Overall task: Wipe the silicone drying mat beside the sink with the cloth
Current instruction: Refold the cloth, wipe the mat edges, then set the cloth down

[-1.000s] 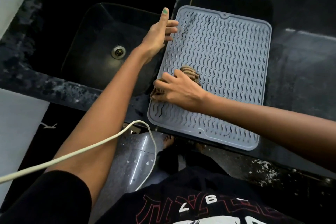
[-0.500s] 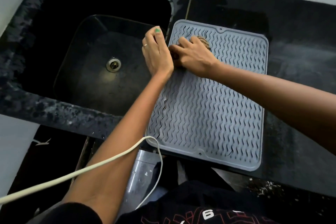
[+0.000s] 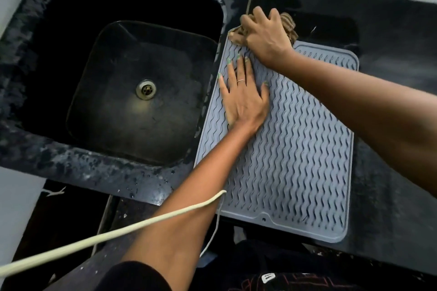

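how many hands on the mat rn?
2. Left hand lies flat on the mat, on its sink-side half. Right hand grips the cloth at the mat's far corner.

mat: I'm seeing the grey silicone drying mat (image 3: pixel 295 149) lying flat beside the sink, wavy ribs up, stretching toward me from the grip | cloth: the brown striped cloth (image 3: pixel 287 25) is sitting bunched under my right hand's fingers at the mat's far left corner, spilling past the far edge
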Demonstrator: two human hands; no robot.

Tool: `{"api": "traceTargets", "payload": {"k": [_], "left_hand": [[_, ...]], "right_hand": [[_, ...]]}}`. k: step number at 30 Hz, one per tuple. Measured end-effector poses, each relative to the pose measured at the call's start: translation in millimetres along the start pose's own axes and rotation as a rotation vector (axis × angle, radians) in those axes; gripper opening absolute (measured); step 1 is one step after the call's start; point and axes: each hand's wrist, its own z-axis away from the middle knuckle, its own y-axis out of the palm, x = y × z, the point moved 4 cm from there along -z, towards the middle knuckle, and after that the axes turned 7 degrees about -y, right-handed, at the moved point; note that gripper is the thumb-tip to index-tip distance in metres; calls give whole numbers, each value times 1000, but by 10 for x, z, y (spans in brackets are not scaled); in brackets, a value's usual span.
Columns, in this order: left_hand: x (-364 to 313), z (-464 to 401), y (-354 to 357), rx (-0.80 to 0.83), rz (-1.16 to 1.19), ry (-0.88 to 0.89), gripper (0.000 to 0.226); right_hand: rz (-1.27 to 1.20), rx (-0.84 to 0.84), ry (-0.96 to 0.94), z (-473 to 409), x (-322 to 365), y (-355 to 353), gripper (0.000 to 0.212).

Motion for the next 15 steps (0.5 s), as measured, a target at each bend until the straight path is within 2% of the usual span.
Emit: {"api": "traceTargets", "payload": {"k": [3,5,8,11,12,15], "left_hand": [[-28,-19,37,21,-88,5,73],[-37,-5,42,16,-112,13,73],[-17,-5,41,31,-134,1,73],[-24,-3,22,30,-99,-4,71],[-19,-2,19,30,-101,-7,71],[-22,13,-1,31,-103,-8,72]], "right_hand": [[-14,27,18,-12,-30,23,37],[-100,33,94,-54,-95,-14,32],[-240,-57,191,-41,-151,-135,29],[-199,-42,-18,228,-89,-52,36],[-207,-5,-25,324,-102,2,37],[-200,7,164,285,-192,6,28]]}}
